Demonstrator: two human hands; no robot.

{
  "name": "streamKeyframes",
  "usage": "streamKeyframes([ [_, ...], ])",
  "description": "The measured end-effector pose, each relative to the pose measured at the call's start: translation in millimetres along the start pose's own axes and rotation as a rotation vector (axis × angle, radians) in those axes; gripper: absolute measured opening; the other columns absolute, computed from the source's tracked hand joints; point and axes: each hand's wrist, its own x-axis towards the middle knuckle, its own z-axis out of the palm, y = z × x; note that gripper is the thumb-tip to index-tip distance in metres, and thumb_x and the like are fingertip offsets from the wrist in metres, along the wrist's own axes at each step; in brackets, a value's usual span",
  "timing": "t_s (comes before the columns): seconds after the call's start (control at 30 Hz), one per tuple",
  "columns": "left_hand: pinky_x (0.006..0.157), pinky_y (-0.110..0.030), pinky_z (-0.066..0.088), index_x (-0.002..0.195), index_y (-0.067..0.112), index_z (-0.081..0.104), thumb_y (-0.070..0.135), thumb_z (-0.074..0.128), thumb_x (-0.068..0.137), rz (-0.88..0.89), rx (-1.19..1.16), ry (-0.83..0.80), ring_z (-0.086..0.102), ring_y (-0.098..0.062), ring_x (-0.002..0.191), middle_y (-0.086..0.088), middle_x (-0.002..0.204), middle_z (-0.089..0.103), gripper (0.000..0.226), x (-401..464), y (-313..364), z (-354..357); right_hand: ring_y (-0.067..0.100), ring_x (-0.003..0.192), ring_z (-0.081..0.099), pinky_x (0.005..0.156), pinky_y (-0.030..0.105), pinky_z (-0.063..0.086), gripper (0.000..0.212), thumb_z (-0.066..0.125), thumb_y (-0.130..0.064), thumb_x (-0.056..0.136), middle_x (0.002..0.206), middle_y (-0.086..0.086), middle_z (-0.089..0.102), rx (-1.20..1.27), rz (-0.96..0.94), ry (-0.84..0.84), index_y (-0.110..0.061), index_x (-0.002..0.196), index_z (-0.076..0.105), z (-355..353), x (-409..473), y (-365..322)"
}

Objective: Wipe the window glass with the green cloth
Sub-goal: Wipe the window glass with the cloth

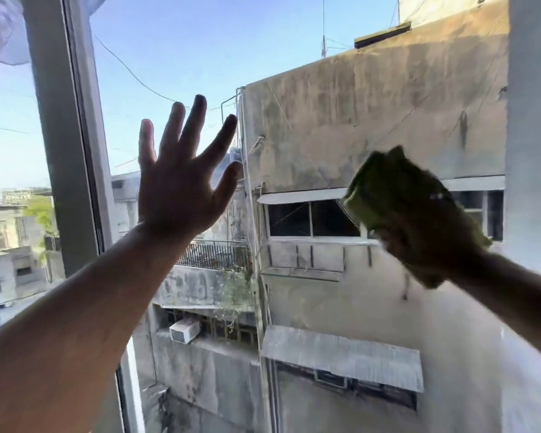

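The window glass point(310, 89) fills most of the view, with buildings and sky behind it. My right hand point(400, 245) is pressed toward the pane at the right, and the bunched green cloth point(400, 198) covers most of it; the cloth is blurred. My left hand point(181, 179) is raised flat at the pane left of centre, fingers spread wide and holding nothing. I cannot tell whether its palm touches the glass.
A grey vertical window frame point(66, 135) stands just left of my left hand, with another pane beyond it. A pale curtain edge point(0, 29) hangs at the top left. A white wall or frame point(534, 151) borders the right side.
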Motion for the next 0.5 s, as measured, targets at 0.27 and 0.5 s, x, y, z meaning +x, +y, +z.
streamKeyframes([
  [0.27, 0.121, -0.064, 0.009, 0.156, 0.034, 0.027, 0.059, 0.026, 0.103, -0.005, -0.008, -0.005, 0.018, -0.036, 0.154, -0.012, 0.168, 0.018, 0.059, -0.9, 2.7, -0.1, 0.043, 0.144, 0.036, 0.118, 0.048, 0.034, 0.063, 0.042, -0.037, 0.097, 0.158, 0.025, 0.035, 0.092, 0.641, 0.384, -0.016, 0.155, 0.028, -18.1, 26.6, -10.2],
  [0.5, 0.119, -0.069, 0.008, 0.159, 0.028, 0.021, 0.050, 0.035, 0.104, -0.035, -0.029, -0.226, 0.011, -0.041, 0.155, -0.015, 0.169, 0.011, 0.061, 0.0, 15.2, -29.7, 0.026, 0.150, 0.028, 0.125, 0.043, 0.020, 0.056, 0.054, -0.041, 0.094, 0.160, -0.009, 0.038, 0.122, -0.322, -0.006, -0.039, 0.148, 0.042, 37.7, -90.1, -227.4],
])
